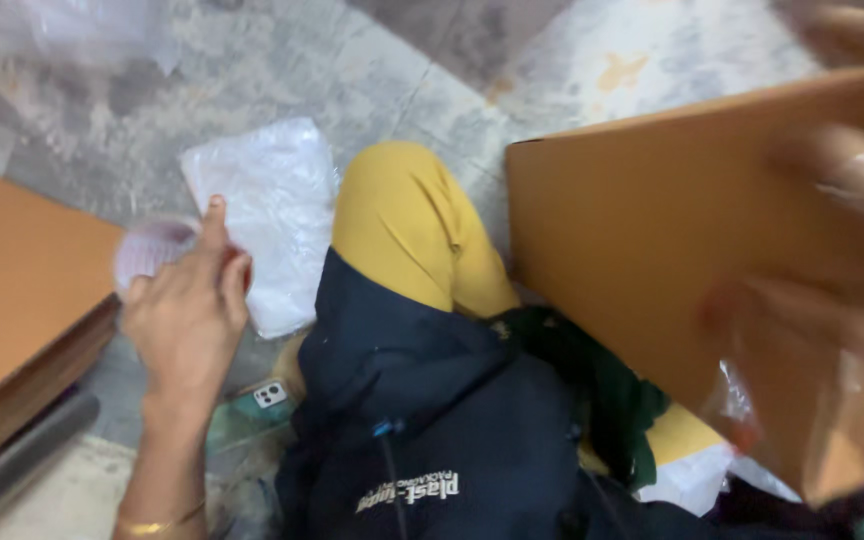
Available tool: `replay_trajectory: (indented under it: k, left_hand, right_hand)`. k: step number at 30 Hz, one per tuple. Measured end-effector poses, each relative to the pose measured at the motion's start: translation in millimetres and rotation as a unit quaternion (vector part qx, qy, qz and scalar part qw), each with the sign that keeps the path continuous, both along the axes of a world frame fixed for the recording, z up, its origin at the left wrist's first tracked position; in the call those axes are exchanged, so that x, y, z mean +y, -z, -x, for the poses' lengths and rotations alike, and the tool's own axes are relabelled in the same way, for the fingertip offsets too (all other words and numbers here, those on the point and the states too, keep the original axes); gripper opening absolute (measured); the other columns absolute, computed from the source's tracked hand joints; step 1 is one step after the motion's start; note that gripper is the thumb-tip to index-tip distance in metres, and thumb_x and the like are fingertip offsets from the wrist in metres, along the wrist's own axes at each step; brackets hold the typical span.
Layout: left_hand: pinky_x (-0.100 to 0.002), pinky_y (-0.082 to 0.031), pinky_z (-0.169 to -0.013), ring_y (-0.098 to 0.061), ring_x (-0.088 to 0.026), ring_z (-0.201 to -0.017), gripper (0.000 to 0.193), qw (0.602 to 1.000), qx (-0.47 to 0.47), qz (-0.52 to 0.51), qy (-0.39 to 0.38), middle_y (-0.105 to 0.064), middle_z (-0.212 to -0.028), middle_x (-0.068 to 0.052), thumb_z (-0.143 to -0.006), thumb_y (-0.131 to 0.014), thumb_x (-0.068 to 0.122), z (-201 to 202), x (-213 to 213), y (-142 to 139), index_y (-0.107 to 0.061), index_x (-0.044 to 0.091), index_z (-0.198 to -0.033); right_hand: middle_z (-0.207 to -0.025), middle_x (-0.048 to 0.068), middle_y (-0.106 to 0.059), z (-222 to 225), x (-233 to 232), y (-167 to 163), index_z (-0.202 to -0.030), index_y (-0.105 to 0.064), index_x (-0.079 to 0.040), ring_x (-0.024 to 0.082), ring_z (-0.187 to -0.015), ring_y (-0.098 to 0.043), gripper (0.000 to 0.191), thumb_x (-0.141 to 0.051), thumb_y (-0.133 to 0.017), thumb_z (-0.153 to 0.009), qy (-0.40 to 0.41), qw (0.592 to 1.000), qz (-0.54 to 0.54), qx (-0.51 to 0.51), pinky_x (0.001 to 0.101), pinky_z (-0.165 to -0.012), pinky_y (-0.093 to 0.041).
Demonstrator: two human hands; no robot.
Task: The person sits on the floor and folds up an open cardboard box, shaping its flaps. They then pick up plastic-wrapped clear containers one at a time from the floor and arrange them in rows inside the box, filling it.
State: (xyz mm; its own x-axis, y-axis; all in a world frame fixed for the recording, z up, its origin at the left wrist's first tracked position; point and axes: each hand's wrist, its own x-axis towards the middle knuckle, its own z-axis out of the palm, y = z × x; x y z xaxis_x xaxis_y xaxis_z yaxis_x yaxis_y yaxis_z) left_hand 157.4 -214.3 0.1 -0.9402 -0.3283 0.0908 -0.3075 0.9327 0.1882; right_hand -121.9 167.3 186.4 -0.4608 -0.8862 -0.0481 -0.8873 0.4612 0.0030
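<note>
My left hand [190, 300] is at the lower left, fingers curled around a small round whitish-pink object [150, 248], perhaps a tape roll. Just right of it a white plastic bag [270, 215] lies on the floor. My right hand [842, 200] is blurred at the right edge and grips a large flat brown cardboard sheet [652, 230], held tilted above my lap. My bent knee in yellow trousers [402, 230] shows in the middle, with a dark jacket [422, 420] below it.
A stack of brown cardboard sheets [12, 290] lies at the left edge. A phone [270, 393] rests on the floor by my left wrist. Grey marbled floor tiles [252, 70] fill the top. Clear plastic [742, 410] hangs under the held sheet.
</note>
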Motion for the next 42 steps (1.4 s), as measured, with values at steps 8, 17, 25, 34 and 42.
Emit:
replay_trajectory:
  k: [8, 17, 25, 34, 42]
  left_hand:
    - [-0.047, -0.052, -0.072, -0.069, -0.031, -0.077, 0.054, 0.997, -0.065, -0.027, 0.032, -0.071, -0.08, -0.013, -0.088, -0.075, 0.031, 8.9, 17.1, 28.4, -0.066, 0.006, -0.136]
    - [-0.031, -0.055, -0.071, -0.069, -0.02, -0.077, 0.029, 0.782, 0.23, -0.504, 0.285, -0.069, -0.09, -0.009, -0.092, -0.076, 0.007, 109.4, 144.1, -65.2, -0.07, 0.006, -0.12]
    - [-0.037, -0.055, -0.094, -0.07, -0.027, -0.106, 0.021, 0.723, 0.418, -0.409, 0.369, -0.072, -0.111, -0.008, -0.099, -0.072, 0.019, 168.3, 235.5, -144.4, -0.068, 0.01, -0.117]
    - [-0.039, -0.048, -0.106, -0.07, -0.022, -0.114, 0.028, 0.748, 0.413, -0.222, 0.47, -0.075, -0.119, -0.007, -0.1, -0.061, 0.025, 224.0, 263.1, -107.3, -0.075, 0.006, -0.115]
    - [-0.04, -0.04, -0.112, -0.073, -0.022, -0.116, 0.019, 0.77, 0.367, -0.345, 0.391, -0.079, -0.114, -0.008, -0.093, -0.065, 0.012, 148.8, 141.3, -67.4, -0.079, 0.007, -0.103]
  right_hand:
    - [-0.106, 0.006, -0.062, -0.5, -82.3, 11.0, -0.13, -0.062, -0.011, 0.026, -0.103, -0.054, 0.065, -0.06, -0.059, -0.087, -0.068, 0.814, -0.479, 0.322, 0.0654, -0.106, -0.03]
    - [-0.117, 0.011, -0.061, -11.5, -18.6, -16.1, -0.131, -0.062, -0.005, 0.031, -0.119, -0.055, 0.05, -0.045, -0.073, -0.104, -0.006, 0.985, 0.074, 0.157, 0.063, -0.121, -0.019]
    - [-0.121, 0.005, -0.055, -95.6, 105.3, 17.2, -0.122, -0.051, -0.005, 0.019, -0.121, -0.053, 0.027, -0.023, -0.058, -0.103, 0.167, 0.772, 0.599, 0.13, 0.0388, -0.114, -0.039]
    - [-0.107, 0.003, -0.059, -47.0, 241.3, 229.9, -0.112, -0.048, -0.009, 0.014, -0.096, -0.055, 0.011, -0.013, -0.058, -0.11, 0.447, 0.422, 0.789, 0.025, 0.0292, -0.08, -0.046]
    - [-0.131, 0.006, -0.062, -5.0, 191.8, 246.0, -0.133, -0.055, -0.007, 0.023, -0.117, -0.059, 0.038, -0.033, -0.057, -0.105, 0.412, 0.199, 0.834, -0.307, 0.0398, -0.098, -0.051]
